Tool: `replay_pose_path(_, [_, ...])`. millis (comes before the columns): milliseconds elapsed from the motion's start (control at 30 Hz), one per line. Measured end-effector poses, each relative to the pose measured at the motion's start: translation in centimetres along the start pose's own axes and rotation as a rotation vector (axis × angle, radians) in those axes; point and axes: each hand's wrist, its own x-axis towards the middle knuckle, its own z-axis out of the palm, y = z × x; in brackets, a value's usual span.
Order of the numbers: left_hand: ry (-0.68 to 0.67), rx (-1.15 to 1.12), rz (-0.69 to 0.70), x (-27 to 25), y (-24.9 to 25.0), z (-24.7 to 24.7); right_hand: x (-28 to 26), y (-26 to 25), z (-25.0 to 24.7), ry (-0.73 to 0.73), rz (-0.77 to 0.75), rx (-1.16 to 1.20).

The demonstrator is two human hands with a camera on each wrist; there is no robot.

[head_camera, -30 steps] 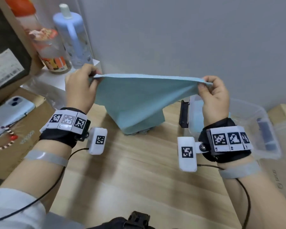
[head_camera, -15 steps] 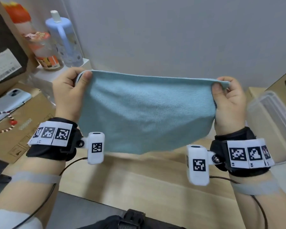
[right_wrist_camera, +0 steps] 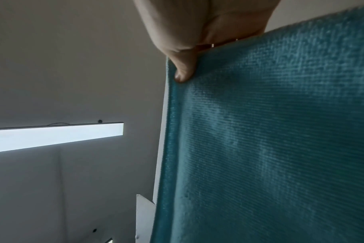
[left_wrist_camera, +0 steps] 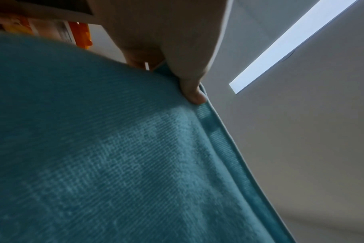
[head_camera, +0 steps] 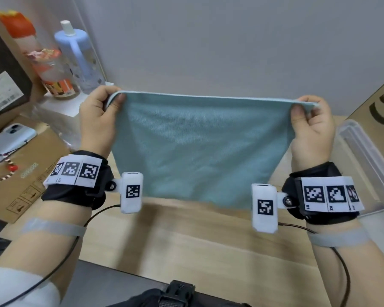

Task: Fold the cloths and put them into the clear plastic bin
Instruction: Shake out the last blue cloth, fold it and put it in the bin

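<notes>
A light blue cloth (head_camera: 197,149) hangs spread out in the air above the wooden table (head_camera: 186,240), stretched between both hands. My left hand (head_camera: 102,120) pinches its top left corner, thumb in front. My right hand (head_camera: 308,127) pinches the top right corner the same way. In the left wrist view the cloth (left_wrist_camera: 114,156) fills the frame below my left hand (left_wrist_camera: 189,88). In the right wrist view the cloth (right_wrist_camera: 270,139) hangs from my right hand (right_wrist_camera: 183,69). The clear plastic bin (head_camera: 368,160) stands at the right edge, its inside mostly hidden.
A cardboard box (head_camera: 377,100) stands behind the bin at right. On the left lie a phone (head_camera: 7,140) with a bead strap on flat cardboard (head_camera: 36,173), and bottles (head_camera: 80,58) on a white shelf. A grey wall rises behind.
Both hands lifted the cloth from a flat, sagging hold up to a vertical spread facing me, clear of the table. The hands moved slightly apart and the view shifted left of the bin.
</notes>
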Motion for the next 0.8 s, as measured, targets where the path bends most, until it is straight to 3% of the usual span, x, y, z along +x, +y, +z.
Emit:
replay_pose_path(67, [-0.021, -0.063, -0.004, -0.5, 0.5, -0.1, -0.4, -0.5, -0.5, -0.01, -0.031, 0.009])
replay_pose_path(167, [-0.097, -0.199, -0.116, -2.5, 0.0, -0.2, -1.6, 0.2, -1.8, -0.018, -0.001, 0.01])
replay_pose_path(433, [-0.323, -0.29, -0.54, -11.3, -4.9, -0.5, -8.6, 6.9, -5.7, -0.161, 0.406, 0.016])
replay_pose_path(667, [-0.461, -0.152, -0.801, -18.1, -9.6, -0.6, -15.4, 12.9, -7.6, -0.286, 0.734, -0.155])
replay_pose_path(800, [-0.537, -0.033, -0.778, -19.4, -11.1, -0.5, -17.3, 14.9, -7.9, -0.295, 0.818, -0.25])
